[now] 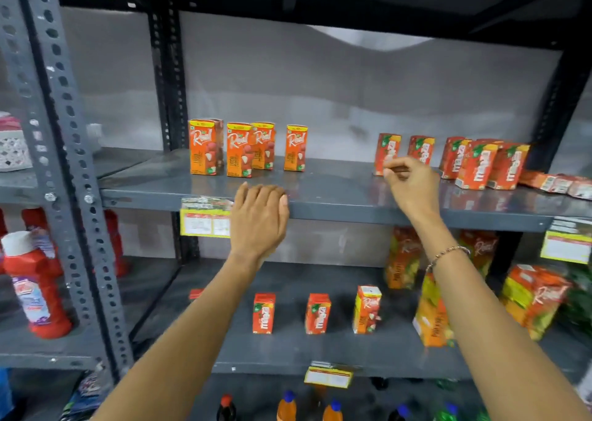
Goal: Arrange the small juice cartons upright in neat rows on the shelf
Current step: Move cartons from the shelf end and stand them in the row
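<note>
Upper shelf (336, 193): orange cartons (238, 148) upright at left, spacing uneven. Red cartons (477, 164) at right bunched, tilted; need straightening. Right hand (413, 185) pinching leftmost red carton (387, 151). Left hand (259, 218) flat, empty, on shelf edge. Approx half done.

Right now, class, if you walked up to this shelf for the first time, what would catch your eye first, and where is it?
Two bare hands reach to the upper shelf: the left hand lies at its front edge, while the right hand pinches at the leftmost red carton. Left of them, orange Real cartons stand upright in a loose row. On the lower shelf, three small cartons stand spaced apart.
</note>
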Tool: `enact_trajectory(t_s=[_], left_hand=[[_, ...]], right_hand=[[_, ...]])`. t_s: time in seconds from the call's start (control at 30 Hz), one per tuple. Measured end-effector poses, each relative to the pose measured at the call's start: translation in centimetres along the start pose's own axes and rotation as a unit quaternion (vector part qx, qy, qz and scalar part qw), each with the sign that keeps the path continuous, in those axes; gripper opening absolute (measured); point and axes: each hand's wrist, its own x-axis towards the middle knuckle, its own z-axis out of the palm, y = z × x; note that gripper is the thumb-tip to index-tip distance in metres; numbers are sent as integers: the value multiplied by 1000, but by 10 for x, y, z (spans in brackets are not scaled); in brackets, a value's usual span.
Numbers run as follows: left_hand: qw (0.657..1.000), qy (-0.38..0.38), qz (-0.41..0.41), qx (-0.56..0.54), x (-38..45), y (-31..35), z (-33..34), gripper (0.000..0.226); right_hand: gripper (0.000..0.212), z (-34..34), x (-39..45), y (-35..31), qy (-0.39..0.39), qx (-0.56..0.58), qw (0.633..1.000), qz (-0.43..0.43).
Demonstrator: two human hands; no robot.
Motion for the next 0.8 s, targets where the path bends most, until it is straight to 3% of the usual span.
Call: enact_trajectory(t_s=[0.27,0.47,0.63,0.73,0.8], left_hand=[[990,-32,114,-70,20,174,35,36],[985,-38,144,-91,35,294,59,39],[984,-54,147,-86,46,368,74,41],[986,-43,142,-72,46,384,82,41],[987,-25,142,-65,44,384,90,38]], right_hand=[[17,-128,24,96,45,-42,997,51],[26,-229,48,176,122,-81,981,129],[42,-285,81,237,79,-113,957,256],[29,-304,96,255,49,58,945,317],[37,-318,103,263,20,143,928,344]])
